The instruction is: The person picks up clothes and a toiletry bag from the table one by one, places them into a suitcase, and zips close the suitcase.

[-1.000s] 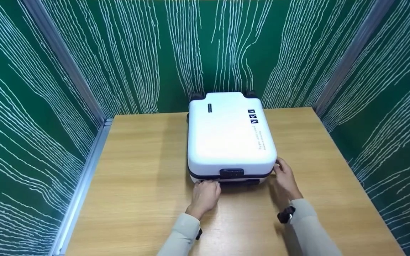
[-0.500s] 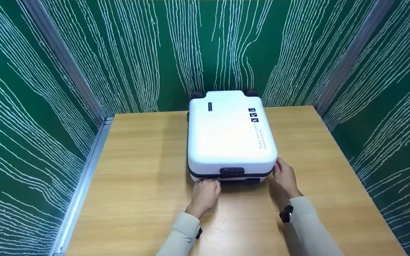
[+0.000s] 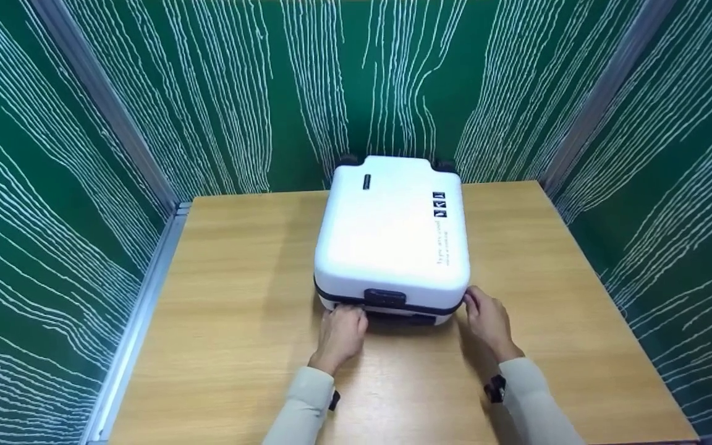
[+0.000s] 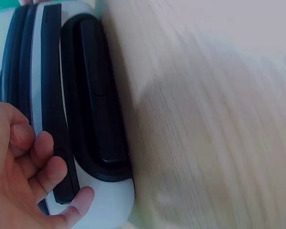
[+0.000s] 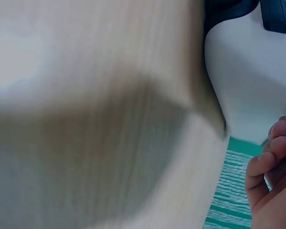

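A white hard-shell suitcase (image 3: 393,235) lies flat on the table, its wheels (image 3: 444,166) toward the back wall. A black combination lock (image 3: 384,298) sits on its near end. My left hand (image 3: 340,334) grips the near end left of the lock. In the left wrist view its curled fingers (image 4: 53,171) overlap the black carry handle (image 4: 55,90), beside the recessed pull handle (image 4: 100,105). At the near right corner, my right hand (image 3: 491,321) has curled fingers (image 5: 262,164) against the dark seam. What lies between its fingertips is hidden.
The wooden table (image 3: 226,296) extends on both sides of the suitcase. Green walls (image 3: 313,80) with white wavy lines stand at the back and both sides, joined by metal posts (image 3: 603,93). Dark wrist devices (image 3: 495,388) show at both cuffs.
The suitcase has turned slightly on the table: its near end has shifted left and its wheeled end a little right. Both hands have moved left with the near end.
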